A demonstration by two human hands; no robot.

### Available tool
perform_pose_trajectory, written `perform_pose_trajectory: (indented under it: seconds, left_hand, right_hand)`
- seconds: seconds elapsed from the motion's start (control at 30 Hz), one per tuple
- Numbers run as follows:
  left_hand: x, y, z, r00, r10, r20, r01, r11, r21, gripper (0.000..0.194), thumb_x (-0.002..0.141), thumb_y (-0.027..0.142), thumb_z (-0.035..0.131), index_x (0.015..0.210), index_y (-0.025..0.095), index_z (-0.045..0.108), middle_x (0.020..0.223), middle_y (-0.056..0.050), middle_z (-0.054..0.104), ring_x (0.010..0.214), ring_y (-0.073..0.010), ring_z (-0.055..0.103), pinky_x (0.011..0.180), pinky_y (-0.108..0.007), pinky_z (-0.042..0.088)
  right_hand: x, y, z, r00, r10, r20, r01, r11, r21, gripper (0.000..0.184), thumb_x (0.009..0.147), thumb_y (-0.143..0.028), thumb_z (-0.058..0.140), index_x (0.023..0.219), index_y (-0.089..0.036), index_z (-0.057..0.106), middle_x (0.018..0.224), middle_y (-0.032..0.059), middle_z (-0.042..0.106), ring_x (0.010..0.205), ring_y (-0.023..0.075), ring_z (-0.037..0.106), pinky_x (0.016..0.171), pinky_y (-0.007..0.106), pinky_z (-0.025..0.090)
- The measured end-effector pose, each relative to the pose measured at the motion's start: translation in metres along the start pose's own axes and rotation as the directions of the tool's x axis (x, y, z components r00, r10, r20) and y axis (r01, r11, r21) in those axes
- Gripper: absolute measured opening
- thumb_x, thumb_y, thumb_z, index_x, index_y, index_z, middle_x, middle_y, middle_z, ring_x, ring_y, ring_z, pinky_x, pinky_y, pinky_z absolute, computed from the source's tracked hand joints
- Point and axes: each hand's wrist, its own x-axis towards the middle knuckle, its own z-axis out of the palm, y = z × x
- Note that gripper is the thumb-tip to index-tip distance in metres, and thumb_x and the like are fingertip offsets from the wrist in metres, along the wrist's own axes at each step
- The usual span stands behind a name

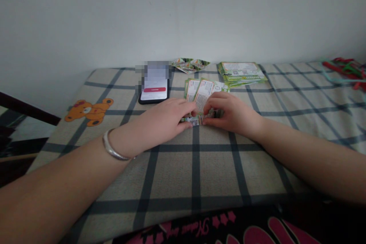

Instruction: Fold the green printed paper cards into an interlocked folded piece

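My left hand (167,117) and my right hand (231,112) meet at the middle of a checked cloth surface (177,167). Between their fingertips they pinch the near edge of a green and white printed paper sheet (203,95), which lies mostly flat and looks folded along that edge. A silver bangle (113,148) sits on my left wrist. A second similar sheet (191,88) lies just under and left of the held one.
A black phone (154,89) with a lit screen lies left of the sheets. A stack of the same sheets (241,72) rests at the back, with folded paper pieces (190,65) beside it. Red and green cords (347,69) lie at the far right. A wall stands behind.
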Motion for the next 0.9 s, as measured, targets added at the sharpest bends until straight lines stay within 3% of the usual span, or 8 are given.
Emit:
perform_pose_trajectory:
  seconds: [0.2, 0.4, 0.67, 0.8, 0.9]
  left_hand:
    - [-0.001, 0.003, 0.0, 1.0, -0.027, 0.009, 0.027, 0.999, 0.022, 0.011, 0.087, 0.022, 0.067, 0.097, 0.017, 0.064, 0.099, -0.005, 0.062, 0.095, -0.0213, 0.059, 0.085, -0.035, 0.046]
    - [-0.002, 0.004, 0.001, 1.0, -0.004, -0.005, 0.005, 0.997, 0.083, 0.011, 0.087, 0.022, 0.065, 0.096, 0.016, 0.062, 0.097, -0.005, 0.061, 0.092, -0.0208, 0.06, 0.082, -0.034, 0.047]
    - [-0.004, 0.006, -0.005, 0.989, 0.146, -0.015, -0.134, 0.941, 0.311, 0.008, 0.089, 0.022, 0.062, 0.095, 0.016, 0.062, 0.092, -0.005, 0.066, 0.087, -0.0218, 0.062, 0.078, -0.035, 0.049]
    - [-0.007, 0.008, -0.01, 0.972, 0.233, -0.001, -0.212, 0.886, 0.413, 0.012, 0.091, 0.018, 0.058, 0.1, 0.02, 0.066, 0.104, -0.004, 0.068, 0.084, -0.0199, 0.065, 0.07, -0.031, 0.048]
    - [-0.008, 0.007, -0.01, 0.964, 0.262, 0.042, -0.25, 0.839, 0.483, 0.018, 0.091, 0.016, 0.056, 0.102, 0.023, 0.069, 0.108, -0.003, 0.068, 0.078, -0.0174, 0.065, 0.064, -0.029, 0.045]
  right_hand:
    - [-0.001, 0.0, -0.003, 0.999, -0.027, 0.025, 0.029, 0.995, -0.094, 0.016, 0.086, -0.035, 0.068, 0.088, -0.019, 0.069, 0.086, 0.0044, 0.068, 0.086, 0.0205, 0.058, 0.077, 0.032, 0.041]
    - [-0.002, 0.002, -0.002, 0.989, -0.151, -0.007, 0.149, 0.983, -0.104, 0.014, 0.088, -0.03, 0.066, 0.095, -0.018, 0.07, 0.088, 0.0045, 0.069, 0.086, 0.0201, 0.058, 0.078, 0.031, 0.042]
    - [-0.002, 0.002, -0.003, 0.979, -0.201, 0.012, 0.201, 0.974, -0.1, 0.014, 0.091, -0.029, 0.062, 0.092, -0.016, 0.068, 0.084, 0.0049, 0.067, 0.081, 0.0182, 0.059, 0.076, 0.031, 0.043]
    - [-0.003, 0.005, -0.002, 0.979, -0.202, -0.002, 0.202, 0.979, -0.019, 0.01, 0.091, -0.023, 0.062, 0.093, -0.017, 0.07, 0.088, 0.005, 0.068, 0.083, 0.0164, 0.06, 0.076, 0.028, 0.045]
    - [-0.003, 0.006, -0.003, 0.955, -0.295, -0.02, 0.295, 0.955, -0.012, 0.014, 0.093, -0.021, 0.058, 0.095, -0.018, 0.071, 0.094, 0.0062, 0.068, 0.085, 0.0158, 0.06, 0.076, 0.028, 0.047]
